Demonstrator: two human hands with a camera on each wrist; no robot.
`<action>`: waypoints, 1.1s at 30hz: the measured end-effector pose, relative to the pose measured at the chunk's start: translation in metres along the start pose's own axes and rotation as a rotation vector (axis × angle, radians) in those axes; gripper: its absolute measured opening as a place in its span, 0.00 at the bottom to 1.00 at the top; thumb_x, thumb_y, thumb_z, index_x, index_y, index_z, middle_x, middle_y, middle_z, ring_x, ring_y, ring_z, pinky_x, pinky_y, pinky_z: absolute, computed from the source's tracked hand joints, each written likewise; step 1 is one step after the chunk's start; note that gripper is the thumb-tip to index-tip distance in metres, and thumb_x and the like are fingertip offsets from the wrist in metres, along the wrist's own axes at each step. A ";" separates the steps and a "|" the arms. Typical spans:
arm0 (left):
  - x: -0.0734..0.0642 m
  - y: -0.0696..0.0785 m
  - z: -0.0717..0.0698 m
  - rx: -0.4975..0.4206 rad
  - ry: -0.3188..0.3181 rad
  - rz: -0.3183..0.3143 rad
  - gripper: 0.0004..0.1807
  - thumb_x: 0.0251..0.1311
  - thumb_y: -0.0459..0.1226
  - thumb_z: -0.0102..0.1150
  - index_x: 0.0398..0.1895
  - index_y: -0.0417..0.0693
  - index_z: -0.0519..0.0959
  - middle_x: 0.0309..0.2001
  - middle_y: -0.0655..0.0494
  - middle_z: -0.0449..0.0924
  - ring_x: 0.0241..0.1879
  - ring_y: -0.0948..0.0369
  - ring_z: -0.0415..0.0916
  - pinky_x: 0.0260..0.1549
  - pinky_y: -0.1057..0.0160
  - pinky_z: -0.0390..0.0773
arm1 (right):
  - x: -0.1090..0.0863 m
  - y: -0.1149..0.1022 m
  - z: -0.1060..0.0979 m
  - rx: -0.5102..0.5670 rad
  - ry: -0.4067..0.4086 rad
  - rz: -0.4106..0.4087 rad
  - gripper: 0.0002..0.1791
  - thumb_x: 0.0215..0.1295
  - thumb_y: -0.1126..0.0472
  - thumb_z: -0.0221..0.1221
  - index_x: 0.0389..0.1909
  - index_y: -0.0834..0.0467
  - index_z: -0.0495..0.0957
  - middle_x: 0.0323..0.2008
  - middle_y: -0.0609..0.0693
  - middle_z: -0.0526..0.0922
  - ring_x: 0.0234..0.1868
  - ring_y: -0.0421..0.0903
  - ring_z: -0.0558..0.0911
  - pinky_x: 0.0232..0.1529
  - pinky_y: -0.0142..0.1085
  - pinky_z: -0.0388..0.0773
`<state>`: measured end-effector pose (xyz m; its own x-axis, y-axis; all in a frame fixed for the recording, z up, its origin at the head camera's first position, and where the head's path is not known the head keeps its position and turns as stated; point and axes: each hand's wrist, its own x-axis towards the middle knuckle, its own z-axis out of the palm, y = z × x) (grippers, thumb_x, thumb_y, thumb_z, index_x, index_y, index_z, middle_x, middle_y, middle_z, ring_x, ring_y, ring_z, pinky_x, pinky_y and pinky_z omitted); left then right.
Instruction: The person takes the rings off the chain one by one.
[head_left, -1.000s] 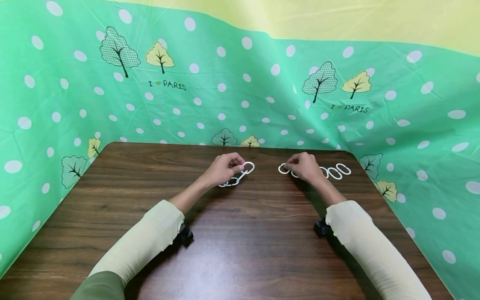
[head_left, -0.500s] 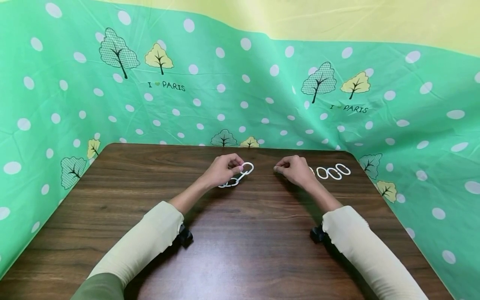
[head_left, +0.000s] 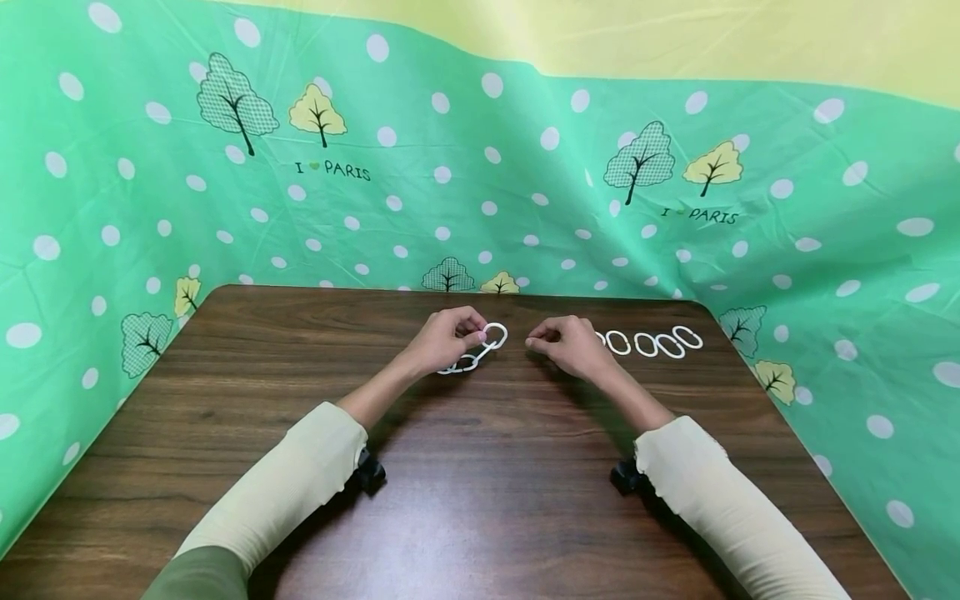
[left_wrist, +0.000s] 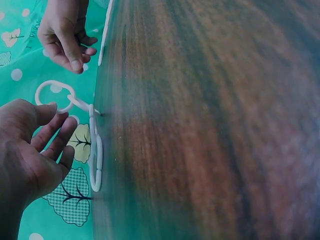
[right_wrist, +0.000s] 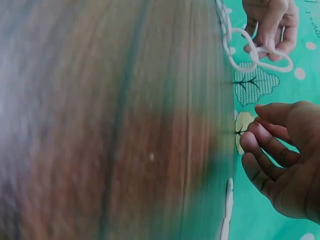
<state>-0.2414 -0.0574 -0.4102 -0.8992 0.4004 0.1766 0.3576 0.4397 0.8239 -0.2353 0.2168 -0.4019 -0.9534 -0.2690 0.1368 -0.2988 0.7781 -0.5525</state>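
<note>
My left hand [head_left: 448, 342] pinches the end link of a short white plastic link chain [right_wrist: 235, 65] between thumb and fingers. That link [left_wrist: 40, 91] stands raised, while the chain's other links trail down to the table beneath the hand. A short gap to its right, my right hand [head_left: 573, 343] hovers low over the table. In the right wrist view its fingers [right_wrist: 270, 145] are loosely bent, with nothing between them. A row of several white links [head_left: 636, 343] lies beyond the right hand, partly hidden by it.
The dark wood-grain table [head_left: 480, 500] ends at a far edge just behind the links. A green cloth [head_left: 420, 225] with white dots and printed trees hangs behind and on both sides.
My right hand has moved left from the near end of the link row towards the left hand, uncovering links behind it. My left hand has stayed in place, still holding the chain.
</note>
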 end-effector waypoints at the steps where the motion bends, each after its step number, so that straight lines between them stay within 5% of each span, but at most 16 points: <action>1: 0.000 0.000 0.000 -0.001 0.000 0.000 0.10 0.78 0.32 0.68 0.55 0.35 0.87 0.46 0.46 0.93 0.50 0.52 0.89 0.54 0.56 0.84 | 0.000 -0.002 0.001 0.010 -0.005 -0.002 0.07 0.77 0.55 0.72 0.46 0.54 0.95 0.36 0.49 0.95 0.30 0.39 0.84 0.40 0.38 0.81; 20: 0.001 -0.002 0.000 -0.001 -0.003 -0.003 0.09 0.78 0.33 0.68 0.54 0.36 0.87 0.47 0.46 0.94 0.49 0.53 0.90 0.53 0.57 0.85 | -0.001 -0.023 0.012 0.233 -0.067 -0.030 0.12 0.77 0.53 0.74 0.51 0.56 0.94 0.41 0.55 0.96 0.37 0.54 0.93 0.34 0.33 0.85; 27: 0.000 0.000 0.001 -0.016 -0.008 -0.001 0.10 0.78 0.33 0.68 0.54 0.35 0.87 0.48 0.44 0.94 0.50 0.52 0.91 0.55 0.55 0.87 | -0.001 -0.026 0.017 0.313 -0.078 -0.039 0.12 0.79 0.58 0.71 0.53 0.63 0.91 0.43 0.62 0.95 0.40 0.57 0.93 0.41 0.46 0.92; 33: 0.000 -0.001 0.001 -0.009 -0.009 -0.003 0.09 0.78 0.33 0.68 0.54 0.35 0.87 0.47 0.45 0.94 0.49 0.52 0.91 0.55 0.55 0.86 | -0.001 -0.027 0.019 0.321 -0.087 -0.030 0.12 0.81 0.58 0.69 0.52 0.63 0.90 0.41 0.62 0.95 0.39 0.57 0.92 0.37 0.42 0.90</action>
<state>-0.2417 -0.0570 -0.4121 -0.8980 0.4062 0.1692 0.3526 0.4341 0.8290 -0.2260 0.1854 -0.4027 -0.9331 -0.3472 0.0932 -0.2846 0.5548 -0.7818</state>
